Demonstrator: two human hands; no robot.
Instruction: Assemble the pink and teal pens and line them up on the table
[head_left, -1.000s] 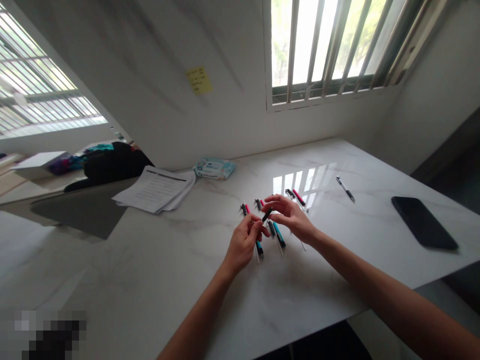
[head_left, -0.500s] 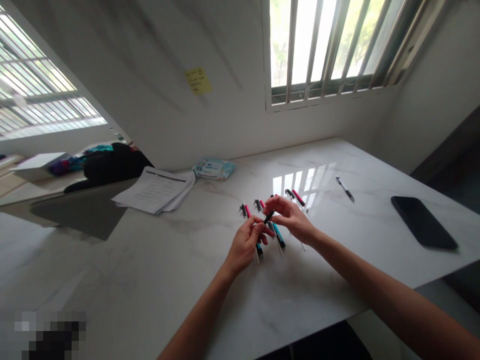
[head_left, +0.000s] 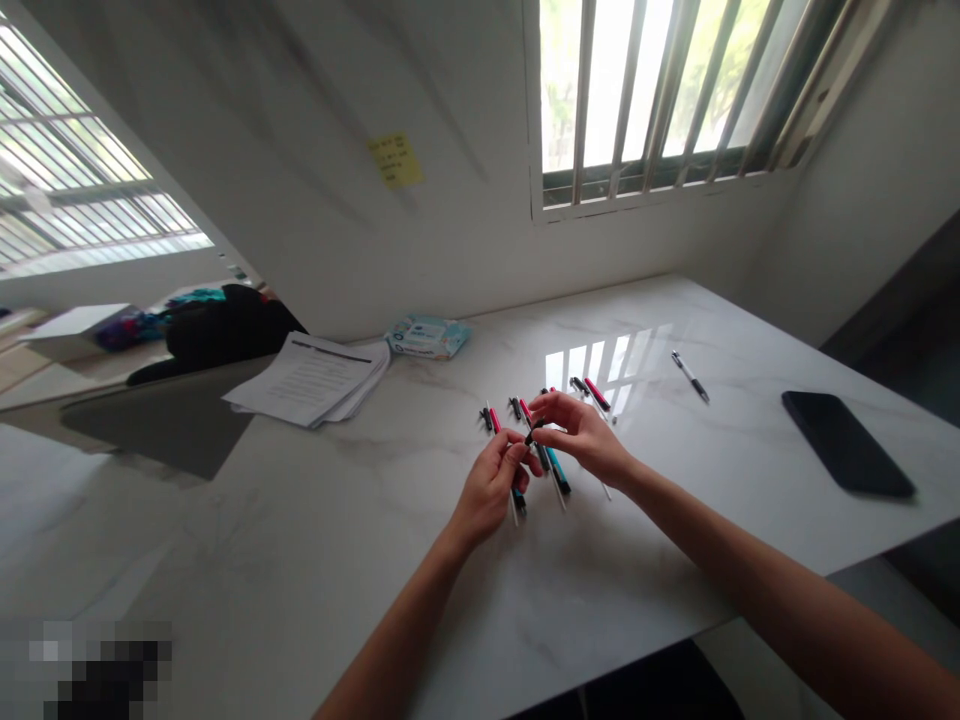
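Observation:
Over a spread of pen parts, my left hand (head_left: 484,492) pinches the lower end of a small black pen part (head_left: 534,432) between thumb and fingers. The thumb and fingertips of my right hand (head_left: 589,437) close on its upper end. Its exact shape is partly hidden by the fingers. Beneath the hands lie a teal pen barrel (head_left: 556,468) with a black end and a thin white refill (head_left: 561,497). Red pen barrels (head_left: 597,394) and small black clipped pieces (head_left: 486,419) rest just beyond the fingers. My hands cover some of these parts.
On the marble-patterned table (head_left: 315,560) lie a clear and black pen (head_left: 690,376) and a dark phone (head_left: 847,445) to the right. Stacked papers (head_left: 315,375) and a blue wipes packet (head_left: 427,337) sit by the wall. A yellow note (head_left: 396,162) sticks to the wall.
The black pen part has tilted slightly and is more covered by the fingers. My right fingertips have shifted a little left, closer to my left hand.

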